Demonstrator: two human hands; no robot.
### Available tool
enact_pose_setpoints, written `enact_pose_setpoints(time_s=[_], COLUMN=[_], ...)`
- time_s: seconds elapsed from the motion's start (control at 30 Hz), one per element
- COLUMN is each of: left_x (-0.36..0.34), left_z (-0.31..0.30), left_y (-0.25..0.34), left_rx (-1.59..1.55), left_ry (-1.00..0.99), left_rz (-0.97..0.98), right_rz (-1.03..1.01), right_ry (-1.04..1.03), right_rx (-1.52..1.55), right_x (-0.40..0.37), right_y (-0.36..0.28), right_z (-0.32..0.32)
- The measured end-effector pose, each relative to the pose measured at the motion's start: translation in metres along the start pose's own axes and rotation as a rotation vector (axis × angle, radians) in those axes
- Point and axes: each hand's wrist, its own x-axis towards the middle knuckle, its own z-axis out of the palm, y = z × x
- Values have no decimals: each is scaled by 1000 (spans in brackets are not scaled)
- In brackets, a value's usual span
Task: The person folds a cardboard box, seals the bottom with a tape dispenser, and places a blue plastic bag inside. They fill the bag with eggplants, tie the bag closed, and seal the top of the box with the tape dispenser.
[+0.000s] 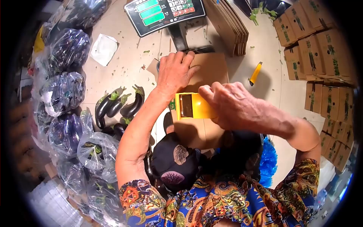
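A cardboard box (208, 70) lies in front of my body, below the scale. My left hand (177, 72) rests on its upper left part, fingers bent over the far edge and thumb pointing right; whether it grips the cardboard is hard to tell. Over the middle of the box my right hand (230, 104) is wrapped round a yellow tape dispenser (202, 106), whose open left end faces my left forearm. The underside of the dispenser is hidden, so contact with the cardboard cannot be made out.
A digital scale (164, 13) stands beyond the box, with folded cardboard (227, 28) to its right. A yellow cutter (256, 73) lies on the floor. Loose eggplants (132, 108) and bagged ones (68, 47) are at left; stacked boxes (312, 55) stand at right.
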Motion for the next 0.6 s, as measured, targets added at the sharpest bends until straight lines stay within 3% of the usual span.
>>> enact_pose_setpoints(time_s=[0.23,0.43,0.5,0.57,0.6], left_x=[-3,-5,-9,-24,-43], left_z=[-8,-8,-8,-6,3], left_y=[1,-2,-2,-5,-6], left_rx=[-58,-125,-242,-403,-568], left_ry=[-28,-24,55,232,288], left_rz=[-21,-62,-95,-148,-430], right_rz=[222,227,234,183,134], right_ry=[-133,110,81,112,157], right_rx=[15,59,130,169,172], right_x=[-45,-107,-106,-98,-94], right_y=[43,116,130,138,140], right_z=[-12,44,57,79,95])
